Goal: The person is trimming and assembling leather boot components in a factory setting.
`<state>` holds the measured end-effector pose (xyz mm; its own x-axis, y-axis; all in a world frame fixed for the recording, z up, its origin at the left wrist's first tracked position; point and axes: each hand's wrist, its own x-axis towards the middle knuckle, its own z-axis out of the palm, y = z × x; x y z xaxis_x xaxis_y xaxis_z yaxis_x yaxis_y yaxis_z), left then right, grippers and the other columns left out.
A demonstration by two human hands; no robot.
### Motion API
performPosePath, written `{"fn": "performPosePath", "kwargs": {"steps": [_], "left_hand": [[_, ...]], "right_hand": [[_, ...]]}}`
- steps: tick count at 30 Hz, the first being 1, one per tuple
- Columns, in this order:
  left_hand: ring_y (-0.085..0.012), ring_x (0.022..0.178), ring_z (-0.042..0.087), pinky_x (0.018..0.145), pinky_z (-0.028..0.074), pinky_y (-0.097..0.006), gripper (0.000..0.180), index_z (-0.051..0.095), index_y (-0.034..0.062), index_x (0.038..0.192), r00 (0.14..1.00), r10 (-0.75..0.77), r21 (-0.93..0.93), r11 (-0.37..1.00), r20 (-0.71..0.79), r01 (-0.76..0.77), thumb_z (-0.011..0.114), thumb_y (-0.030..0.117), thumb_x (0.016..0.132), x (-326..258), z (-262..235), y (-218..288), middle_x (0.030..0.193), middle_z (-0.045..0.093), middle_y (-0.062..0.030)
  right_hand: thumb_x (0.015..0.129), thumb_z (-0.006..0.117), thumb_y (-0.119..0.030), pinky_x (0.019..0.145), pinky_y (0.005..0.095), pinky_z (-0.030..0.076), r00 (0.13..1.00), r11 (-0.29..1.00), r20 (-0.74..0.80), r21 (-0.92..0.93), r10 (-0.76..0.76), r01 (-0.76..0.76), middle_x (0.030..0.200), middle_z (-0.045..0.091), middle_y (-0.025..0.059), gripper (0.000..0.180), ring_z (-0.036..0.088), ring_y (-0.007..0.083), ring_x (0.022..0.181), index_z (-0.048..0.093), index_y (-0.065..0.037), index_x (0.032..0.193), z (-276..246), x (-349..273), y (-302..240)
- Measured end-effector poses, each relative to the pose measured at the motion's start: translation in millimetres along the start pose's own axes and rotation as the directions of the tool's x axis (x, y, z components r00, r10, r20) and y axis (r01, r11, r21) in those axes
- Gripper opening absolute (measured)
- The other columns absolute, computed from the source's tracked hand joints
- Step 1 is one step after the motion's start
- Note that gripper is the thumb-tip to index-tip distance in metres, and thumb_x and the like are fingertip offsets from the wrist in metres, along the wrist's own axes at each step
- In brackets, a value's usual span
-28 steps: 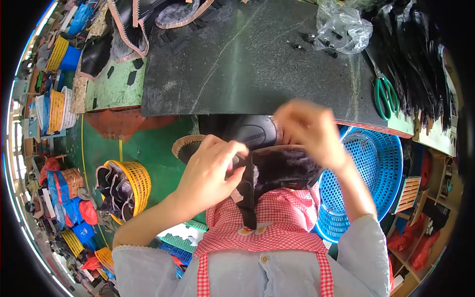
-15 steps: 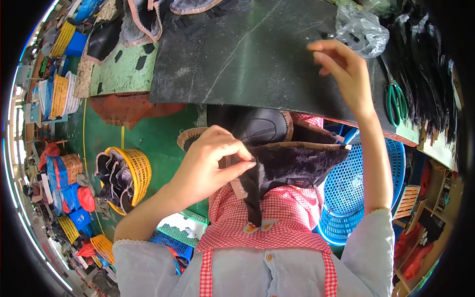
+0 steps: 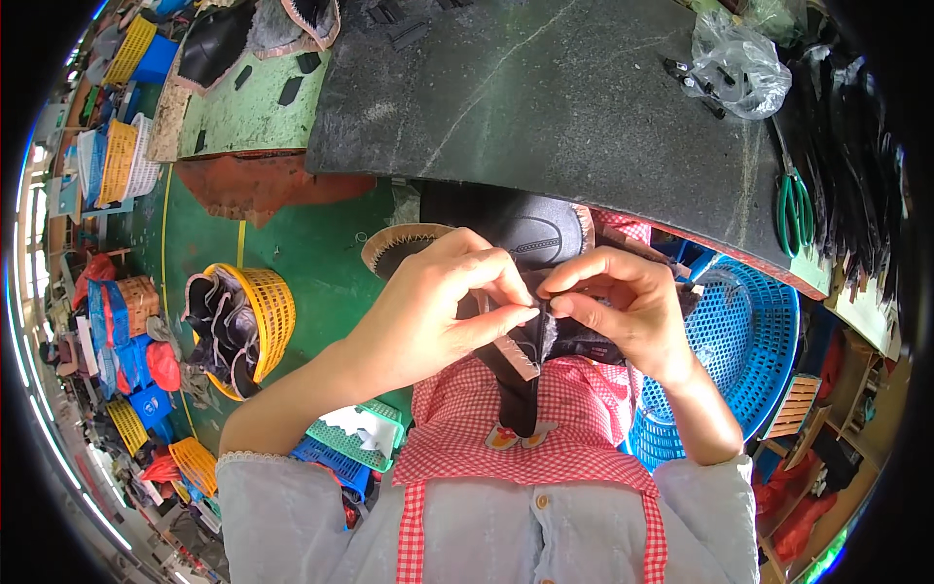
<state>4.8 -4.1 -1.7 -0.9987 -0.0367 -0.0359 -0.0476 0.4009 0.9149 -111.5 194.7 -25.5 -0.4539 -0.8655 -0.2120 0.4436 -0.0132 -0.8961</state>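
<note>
While L hand (image 3: pixel 438 297) pinches dark shoe pc. (image 3: pixel 520 399) w/ thumb & index, R hand (image 3: pixel 628 304) pinching just beside, fingers nearly closed, above checked apron (image 3: pixel 449 414)

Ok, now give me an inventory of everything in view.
Slab: one, dark grey, top centre
Boot pieces: several, black with tan edging, over lap and top left
Chips: several, black, upper left
Cloth: one, rusty red, below table, left
Bag: one, clear, on slab, right
Scissors: one, green-handled, right
Strips: many, black, top right
Large basket: one, blue, right
Filled basket: one, yellow, left
Other baskets: several, mixed colours, left
Floor: green, left
Apron: one, red-white checked, lap
Shirt: one, pale grey, bottom
Left hand, right hand: two, bare, centre, fingertips at a boot piece
</note>
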Motion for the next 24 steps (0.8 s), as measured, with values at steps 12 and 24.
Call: {"fn": "performPosePath", "kwargs": {"steps": [12, 24], "left_hand": [[-0.0167, 0.074, 0.068, 0.070, 0.052, -0.030, 0.012, 0.064, 0.0022, 0.089, 0.997, 0.077, 0.043, 0.996, 0.025, -0.078, 0.074, 0.006, 0.083, 0.2, -4.8, 3.7, 0.089, 0.057, -0.0080], [-0.0212, 0.064, 0.056, 0.061, 0.044, -0.034, 0.018, 0.066, 0.0067, 0.089, 0.946, 0.304, 0.450, 0.865, -0.116, -0.223, 0.077, 0.004, 0.074, -17.0, 0.5, 24.7, 0.082, 0.065, -0.0050]], "right_hand": [[0.079, 0.080, -0.005, 0.068, 0.0245, 0.055, 0.962, 0.766, 0.033, -0.598, -0.272, 0.236, 0.087, 0.071, 0.0054, 0.030, 0.066, 0.0088, 0.075, 0.063, 0.000, 0.104, 14.4, 1.3, -17.4], [0.081, 0.079, -0.012, 0.065, 0.0280, 0.055, 0.972, 0.814, -0.037, -0.554, -0.234, 0.175, 0.086, 0.069, 0.0067, 0.038, 0.067, 0.0125, 0.073, 0.059, -0.002, 0.112, 6.4, -30.3, -12.3]]}}
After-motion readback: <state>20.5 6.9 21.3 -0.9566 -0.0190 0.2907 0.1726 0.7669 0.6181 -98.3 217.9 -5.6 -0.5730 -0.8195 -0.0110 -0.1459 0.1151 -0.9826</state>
